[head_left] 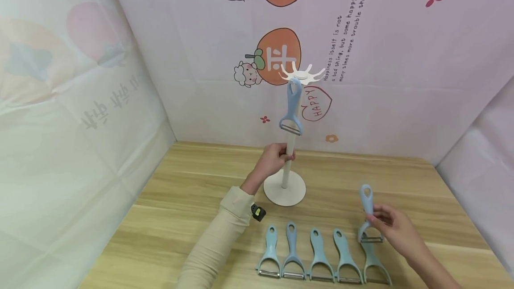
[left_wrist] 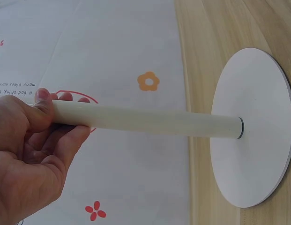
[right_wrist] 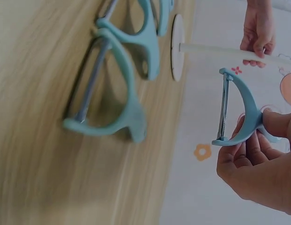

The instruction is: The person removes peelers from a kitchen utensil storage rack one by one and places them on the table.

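My left hand [head_left: 274, 162] grips the white pole [left_wrist: 145, 119] of an upright stand partway up its height. At the top, the stand spreads into several curved hooks [head_left: 315, 75], and a blue peeler [head_left: 294, 97] hangs from one by the hole in its handle. Off to the right, my right hand [head_left: 395, 229] pinches another blue peeler [right_wrist: 248, 105] between thumb and fingers, its handle up and blade down. That peeler is raised above the row lying on the table. Part of its handle is hidden by the fingers in the right wrist view.
Several blue-green peelers [head_left: 318, 249] lie in a row at the table's near side, blades toward me. The stand's round white base [head_left: 281, 197] rests on the wooden table [head_left: 180, 208]. A small black object [head_left: 258, 212] is by my left cuff. Printed cloth walls [head_left: 201, 57] surround the table.
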Action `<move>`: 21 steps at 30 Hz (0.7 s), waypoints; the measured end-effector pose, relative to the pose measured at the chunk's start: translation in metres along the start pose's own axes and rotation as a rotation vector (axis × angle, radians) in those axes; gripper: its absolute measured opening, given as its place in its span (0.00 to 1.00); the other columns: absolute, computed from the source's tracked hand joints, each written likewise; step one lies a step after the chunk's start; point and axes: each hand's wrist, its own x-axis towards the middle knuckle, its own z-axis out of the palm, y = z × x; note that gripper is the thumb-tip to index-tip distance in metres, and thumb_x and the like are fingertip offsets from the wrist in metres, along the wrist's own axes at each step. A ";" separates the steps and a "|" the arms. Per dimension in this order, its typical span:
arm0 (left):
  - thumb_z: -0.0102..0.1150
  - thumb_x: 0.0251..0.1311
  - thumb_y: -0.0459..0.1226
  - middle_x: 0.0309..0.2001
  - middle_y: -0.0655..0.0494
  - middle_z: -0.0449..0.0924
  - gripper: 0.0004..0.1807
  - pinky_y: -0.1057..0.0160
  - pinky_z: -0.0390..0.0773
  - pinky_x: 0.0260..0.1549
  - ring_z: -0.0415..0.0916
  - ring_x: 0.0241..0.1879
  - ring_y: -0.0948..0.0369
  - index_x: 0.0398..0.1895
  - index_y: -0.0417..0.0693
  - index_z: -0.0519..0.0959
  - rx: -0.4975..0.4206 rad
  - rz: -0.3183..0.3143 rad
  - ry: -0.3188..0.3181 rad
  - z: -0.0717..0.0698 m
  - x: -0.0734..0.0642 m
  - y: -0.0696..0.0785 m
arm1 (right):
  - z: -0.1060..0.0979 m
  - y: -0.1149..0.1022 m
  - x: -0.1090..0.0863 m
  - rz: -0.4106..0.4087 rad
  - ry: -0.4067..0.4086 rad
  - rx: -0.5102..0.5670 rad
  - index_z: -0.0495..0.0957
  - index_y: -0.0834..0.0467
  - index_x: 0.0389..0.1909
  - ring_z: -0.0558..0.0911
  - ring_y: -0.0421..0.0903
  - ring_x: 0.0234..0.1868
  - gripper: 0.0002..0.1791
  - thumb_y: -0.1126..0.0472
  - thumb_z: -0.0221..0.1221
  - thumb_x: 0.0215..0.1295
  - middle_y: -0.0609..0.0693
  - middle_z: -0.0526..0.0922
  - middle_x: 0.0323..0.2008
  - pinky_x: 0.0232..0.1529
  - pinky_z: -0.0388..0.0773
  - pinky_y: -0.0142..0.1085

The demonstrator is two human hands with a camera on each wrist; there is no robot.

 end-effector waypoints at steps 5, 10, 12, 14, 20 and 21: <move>0.58 0.67 0.28 0.35 0.51 0.86 0.04 0.58 0.83 0.47 0.83 0.39 0.61 0.35 0.42 0.82 -0.001 -0.001 -0.001 -0.001 0.000 0.000 | -0.009 0.012 -0.006 0.043 -0.032 -0.020 0.72 0.71 0.57 0.77 0.23 0.39 0.21 0.59 0.58 0.72 0.54 0.85 0.44 0.41 0.75 0.23; 0.58 0.67 0.29 0.35 0.52 0.86 0.05 0.59 0.83 0.46 0.83 0.39 0.62 0.35 0.44 0.82 0.014 0.003 0.004 0.001 0.000 -0.001 | -0.018 0.026 -0.012 0.093 -0.081 -0.044 0.67 0.75 0.61 0.75 0.21 0.38 0.28 0.58 0.58 0.72 0.58 0.86 0.45 0.39 0.76 0.24; 0.58 0.67 0.29 0.35 0.53 0.86 0.05 0.59 0.83 0.46 0.83 0.39 0.62 0.35 0.44 0.82 0.014 0.004 0.002 0.001 0.000 -0.001 | -0.023 0.033 -0.015 0.125 -0.108 -0.062 0.64 0.76 0.63 0.74 0.19 0.38 0.30 0.56 0.57 0.73 0.60 0.85 0.47 0.40 0.77 0.28; 0.58 0.67 0.29 0.35 0.53 0.86 0.05 0.59 0.83 0.46 0.83 0.39 0.62 0.35 0.44 0.82 0.013 0.005 0.001 0.001 0.000 -0.001 | -0.029 0.039 -0.017 0.148 -0.129 -0.075 0.63 0.75 0.65 0.73 0.18 0.38 0.32 0.54 0.56 0.74 0.61 0.85 0.49 0.42 0.79 0.31; 0.59 0.66 0.29 0.36 0.52 0.86 0.04 0.59 0.84 0.47 0.84 0.40 0.61 0.36 0.43 0.82 0.010 -0.007 0.000 -0.001 0.000 0.000 | -0.038 0.058 -0.022 0.178 -0.167 -0.091 0.66 0.77 0.62 0.77 0.22 0.37 0.29 0.57 0.57 0.73 0.61 0.85 0.48 0.40 0.77 0.30; 0.59 0.66 0.28 0.36 0.51 0.86 0.04 0.59 0.84 0.47 0.84 0.40 0.61 0.36 0.43 0.82 0.009 -0.009 0.000 -0.002 0.000 0.001 | -0.037 0.062 -0.022 0.173 -0.164 -0.093 0.67 0.77 0.61 0.77 0.23 0.37 0.28 0.59 0.58 0.72 0.60 0.86 0.46 0.38 0.76 0.28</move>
